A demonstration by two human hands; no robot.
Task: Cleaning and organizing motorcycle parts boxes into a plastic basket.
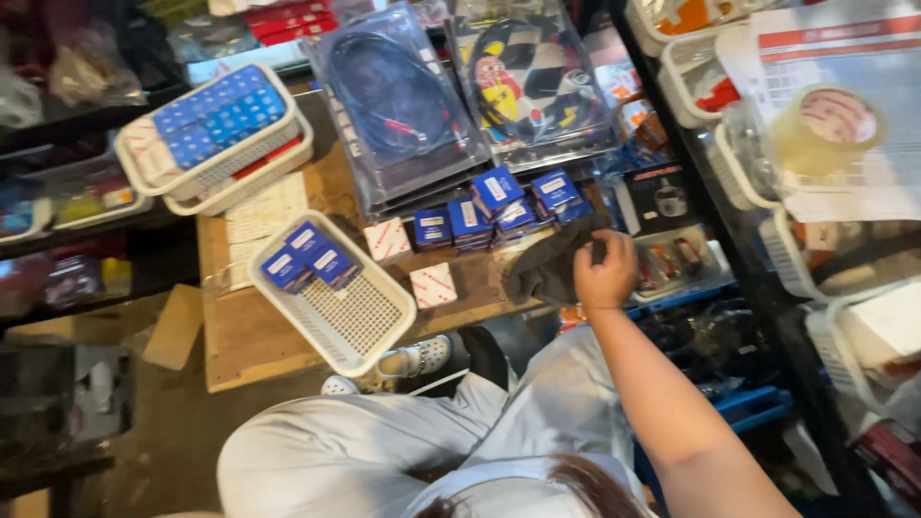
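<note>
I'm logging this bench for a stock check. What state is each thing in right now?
right hand: closed on the dark cloth
dark cloth: crumpled, at the table's edge
white basket: tilted, three blue boxes in it, mostly bare
stacked white baskets: top one full of blue boxes
loose blue boxes: piled on the wooden table
tape roll: on the right-hand shelf
left hand: out of view

Boxes (pixel 309 255) in basket (pixel 369 331) on table (pixel 249 336), cloth (pixel 547 270) to its right, under right hand (pixel 604 273)
</note>
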